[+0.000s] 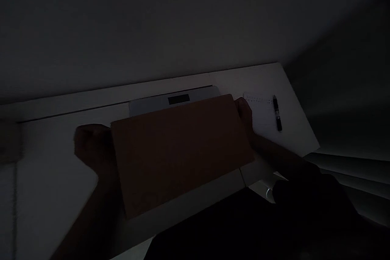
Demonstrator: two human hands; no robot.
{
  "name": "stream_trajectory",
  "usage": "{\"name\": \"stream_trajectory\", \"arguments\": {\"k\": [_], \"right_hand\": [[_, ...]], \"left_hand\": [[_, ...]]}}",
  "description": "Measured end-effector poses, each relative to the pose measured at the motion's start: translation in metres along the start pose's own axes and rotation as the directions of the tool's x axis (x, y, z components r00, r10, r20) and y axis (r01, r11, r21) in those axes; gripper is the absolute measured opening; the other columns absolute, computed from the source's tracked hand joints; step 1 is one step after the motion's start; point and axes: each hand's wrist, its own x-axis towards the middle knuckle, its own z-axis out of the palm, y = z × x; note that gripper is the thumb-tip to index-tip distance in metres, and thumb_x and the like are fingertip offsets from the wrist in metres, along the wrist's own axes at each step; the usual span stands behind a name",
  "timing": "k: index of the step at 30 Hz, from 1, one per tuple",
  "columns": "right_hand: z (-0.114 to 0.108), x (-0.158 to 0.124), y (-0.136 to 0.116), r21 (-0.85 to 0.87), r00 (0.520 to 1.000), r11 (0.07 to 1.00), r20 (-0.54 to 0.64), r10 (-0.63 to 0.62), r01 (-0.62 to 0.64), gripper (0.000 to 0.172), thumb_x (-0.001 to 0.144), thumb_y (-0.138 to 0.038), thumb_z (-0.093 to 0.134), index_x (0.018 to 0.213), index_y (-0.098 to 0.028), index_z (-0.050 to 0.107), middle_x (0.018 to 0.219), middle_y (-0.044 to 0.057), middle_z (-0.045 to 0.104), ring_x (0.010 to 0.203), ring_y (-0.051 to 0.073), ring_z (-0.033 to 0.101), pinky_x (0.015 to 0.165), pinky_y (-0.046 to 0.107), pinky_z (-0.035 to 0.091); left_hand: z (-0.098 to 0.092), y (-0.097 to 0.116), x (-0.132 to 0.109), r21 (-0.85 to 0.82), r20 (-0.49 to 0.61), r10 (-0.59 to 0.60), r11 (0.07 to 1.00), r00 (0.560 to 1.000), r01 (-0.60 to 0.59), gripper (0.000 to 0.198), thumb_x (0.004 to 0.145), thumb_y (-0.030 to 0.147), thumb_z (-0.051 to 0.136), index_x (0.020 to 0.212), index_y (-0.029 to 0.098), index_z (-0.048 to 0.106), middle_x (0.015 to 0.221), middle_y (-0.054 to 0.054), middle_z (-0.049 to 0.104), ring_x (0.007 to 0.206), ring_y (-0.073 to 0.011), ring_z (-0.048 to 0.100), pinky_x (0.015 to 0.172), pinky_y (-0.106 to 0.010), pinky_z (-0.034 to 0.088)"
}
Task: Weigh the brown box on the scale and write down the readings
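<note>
The scene is very dark. A brown cardboard box (179, 150) is held between both hands over a white table (55, 178). My left hand (91, 146) is closed against the box's left side. My right hand (245, 115) grips its right far corner. Behind the box lies a flat grey scale (173, 100) with a dark display; the box hides its near part.
A black pen (277, 113) lies on a sheet of paper (262, 109) at the table's far right. A plain wall rises behind the table. The table's right edge drops off near a dark area at the lower right.
</note>
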Motion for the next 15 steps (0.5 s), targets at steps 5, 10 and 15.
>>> {"name": "stream_trajectory", "arguments": {"k": [5,10,15], "right_hand": [[-0.001,0.002,0.0,-0.025,0.999,0.998,0.011,-0.053,0.053,0.05,0.1,-0.061,0.041,0.068,-0.023,0.035,0.069,-0.002,0.037,0.063,0.014,0.03,0.062,0.032,0.033],[0.0,0.0,-0.001,0.02,0.998,0.998,0.019,-0.054,0.053,0.05,0.098,-0.064,0.043,0.069,-0.023,0.035,0.071,-0.002,0.036,0.063,0.014,0.031,0.061,0.032,0.032],[0.002,-0.002,-0.007,0.001,0.998,0.998,0.004,-0.055,0.055,0.05,0.098,-0.064,0.041,0.069,-0.024,0.033,0.071,-0.001,0.036,0.065,0.014,0.032,0.063,0.032,0.033]], "left_hand": [[0.001,0.003,-0.004,-0.071,0.044,0.06,0.996,0.997,-0.056,0.006,0.056,0.018,0.047,0.06,0.023,0.049,0.057,0.002,0.043,0.053,-0.0114,0.037,0.046,-0.024,0.025],[0.003,0.006,-0.008,-0.161,0.091,0.097,0.984,0.991,-0.081,0.006,0.06,0.016,0.047,0.064,0.021,0.048,0.057,0.003,0.043,0.051,-0.0107,0.037,0.049,-0.023,0.025],[0.006,0.016,-0.012,-0.098,0.078,0.087,0.992,0.993,-0.079,0.015,0.063,0.005,0.042,0.061,0.019,0.045,0.057,0.004,0.039,0.053,-0.01,0.034,0.053,-0.023,0.024]]}}
